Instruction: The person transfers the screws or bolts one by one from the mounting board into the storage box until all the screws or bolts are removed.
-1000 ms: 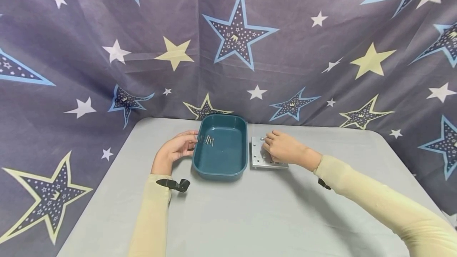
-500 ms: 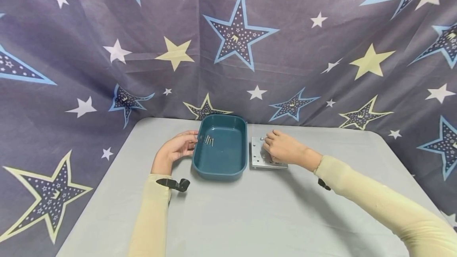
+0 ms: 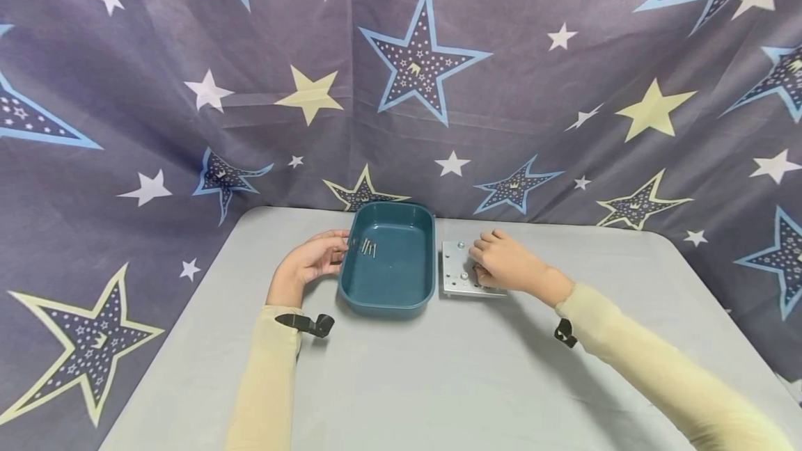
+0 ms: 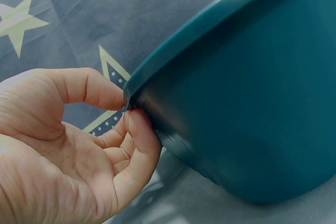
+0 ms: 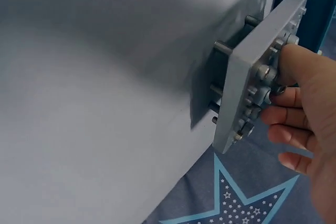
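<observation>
My left hand [image 3: 316, 257] pinches the left rim of a teal plastic basin [image 3: 391, 291]. In the left wrist view, the thumb lies above the lip and a finger [image 4: 142, 129] curls under it. A few thin brass-coloured pins [image 3: 368, 248] lie inside the basin. To its right is a metal plate [image 3: 452, 266] with several holes and bolts, raised off the table on bolt ends. Over the plate, the thumb and index finger of my right hand [image 5: 315, 98] close around a bolt head, mostly hidden by the fingers. Other bolt heads [image 5: 266, 73] stand beside it.
A pale grey cloth covers the table [image 3: 401, 381]. Behind it hangs a dark curtain [image 3: 501, 110] printed with stars. Black straps [image 3: 307, 324] sit on both wrists over the cream sleeves.
My right hand has shifted slightly to the right over the plate, showing more of its surface. My left hand and the basin keep their places.
</observation>
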A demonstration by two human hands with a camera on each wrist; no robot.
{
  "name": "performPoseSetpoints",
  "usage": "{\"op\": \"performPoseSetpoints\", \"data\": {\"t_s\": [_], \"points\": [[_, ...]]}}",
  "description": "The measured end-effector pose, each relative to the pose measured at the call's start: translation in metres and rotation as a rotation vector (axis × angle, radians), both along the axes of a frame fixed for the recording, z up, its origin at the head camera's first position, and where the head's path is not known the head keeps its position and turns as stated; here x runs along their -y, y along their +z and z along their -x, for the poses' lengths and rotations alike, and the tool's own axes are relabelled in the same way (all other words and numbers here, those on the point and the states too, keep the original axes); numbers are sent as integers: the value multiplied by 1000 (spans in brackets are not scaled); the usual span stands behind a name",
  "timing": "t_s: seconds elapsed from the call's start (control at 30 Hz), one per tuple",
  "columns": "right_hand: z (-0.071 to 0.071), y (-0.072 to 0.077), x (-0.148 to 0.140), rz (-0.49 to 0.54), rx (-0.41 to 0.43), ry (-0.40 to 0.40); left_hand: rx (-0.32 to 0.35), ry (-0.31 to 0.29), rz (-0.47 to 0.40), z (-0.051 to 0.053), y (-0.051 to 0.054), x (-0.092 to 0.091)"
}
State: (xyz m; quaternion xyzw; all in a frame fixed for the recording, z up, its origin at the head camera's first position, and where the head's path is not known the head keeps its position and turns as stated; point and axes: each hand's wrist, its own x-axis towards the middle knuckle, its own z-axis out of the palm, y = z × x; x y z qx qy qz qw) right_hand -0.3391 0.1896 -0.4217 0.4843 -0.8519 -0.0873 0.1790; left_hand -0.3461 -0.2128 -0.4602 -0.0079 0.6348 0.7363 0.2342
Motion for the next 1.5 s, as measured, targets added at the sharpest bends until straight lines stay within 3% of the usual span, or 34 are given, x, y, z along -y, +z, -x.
{"op": "performPoseSetpoints", "data": {"t_s": [0.63, 1.5], "points": [[-3, -5, 1, 175, 117, -115, 7, 20, 9, 0, -1, 0], [-5, 1, 6, 202, 256, -198, -1, 0, 2, 0, -1, 1]]}}
